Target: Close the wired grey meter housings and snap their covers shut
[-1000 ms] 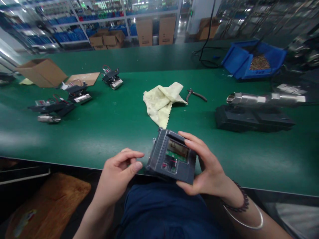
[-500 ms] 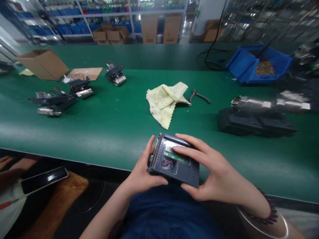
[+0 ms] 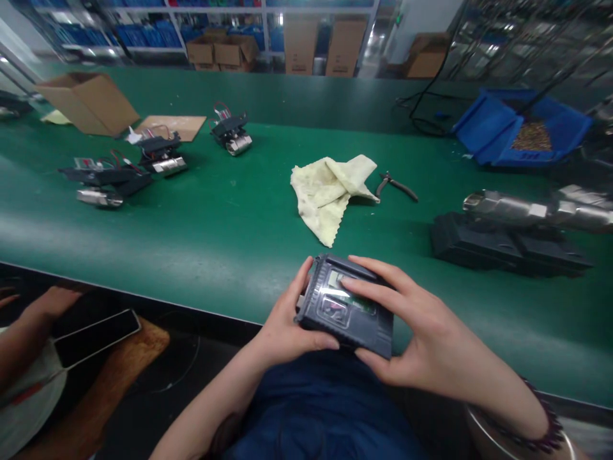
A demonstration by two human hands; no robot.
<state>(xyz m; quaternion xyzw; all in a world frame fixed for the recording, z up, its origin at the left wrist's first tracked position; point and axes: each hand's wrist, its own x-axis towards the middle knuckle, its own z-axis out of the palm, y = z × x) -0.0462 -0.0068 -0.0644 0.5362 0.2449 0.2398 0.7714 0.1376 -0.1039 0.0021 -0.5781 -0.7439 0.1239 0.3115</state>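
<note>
The grey housing [image 3: 345, 306] sits in both hands at the near edge of the worktop [image 3: 215, 230], above the person's lap, its window and a bit of green board facing up. The left hand [image 3: 287, 322] clamps its left end, thumb wrapped under the front edge; the right hand [image 3: 426, 345] cups the right end with fingers laid flat across the window. Held off the worktop like that, I'd judge a slipped grip could drop it to the floor, and finger pressure on the window might smear it or push it in. Further out lie a yellow cloth [image 3: 330, 188] and pliers [image 3: 396, 185]. The blue bin [image 3: 483, 128] holds a heap of small brass-coloured parts, too small to name; the cardboard box [image 3: 89, 99] lies tipped, contents hidden.
</note>
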